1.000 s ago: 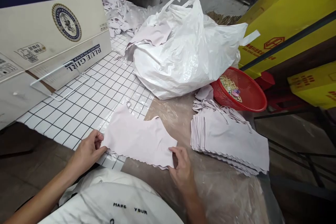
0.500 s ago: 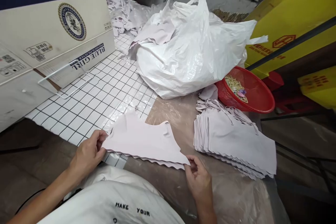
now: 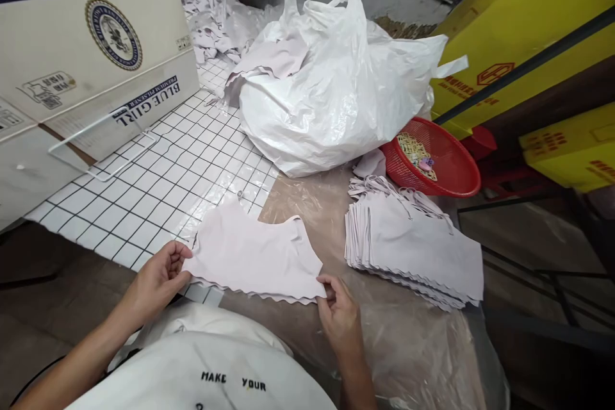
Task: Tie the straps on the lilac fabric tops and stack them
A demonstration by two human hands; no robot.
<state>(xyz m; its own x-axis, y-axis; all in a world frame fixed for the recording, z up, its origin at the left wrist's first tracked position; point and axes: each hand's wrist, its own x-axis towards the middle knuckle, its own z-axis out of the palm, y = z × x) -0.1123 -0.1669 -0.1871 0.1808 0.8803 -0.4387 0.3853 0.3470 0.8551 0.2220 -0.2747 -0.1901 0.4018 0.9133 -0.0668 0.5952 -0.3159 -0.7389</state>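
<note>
A pale pinkish fabric garment piece [image 3: 257, 250] with a scalloped lower edge lies spread on the table in front of me. It looks like a cropped top, with two layers showing along the hem. My left hand [image 3: 163, 272] pinches its left lower corner between thumb and fingers. At the opposite corner, my right hand [image 3: 339, 307] is closed on the hem in the same kind of pinch. To the right lies a neat stack of similar garment pieces [image 3: 413, 243], their thin straps bunched at the far side.
Behind the garment stands a bulging white plastic bag [image 3: 327, 102]. A red basket [image 3: 456, 166] with small pale pieces sits beyond the stack. A large carton [image 3: 62, 70] with a wire handle [image 3: 103, 147] is at left. Loose fabric [image 3: 206, 13] is heaped at the back, near another person's arm.
My right hand has drawn slightly left with its corner, and the garment's right side lies flatter and straighter. The whole view has shifted a little. Both hands still pinch the fabric.
</note>
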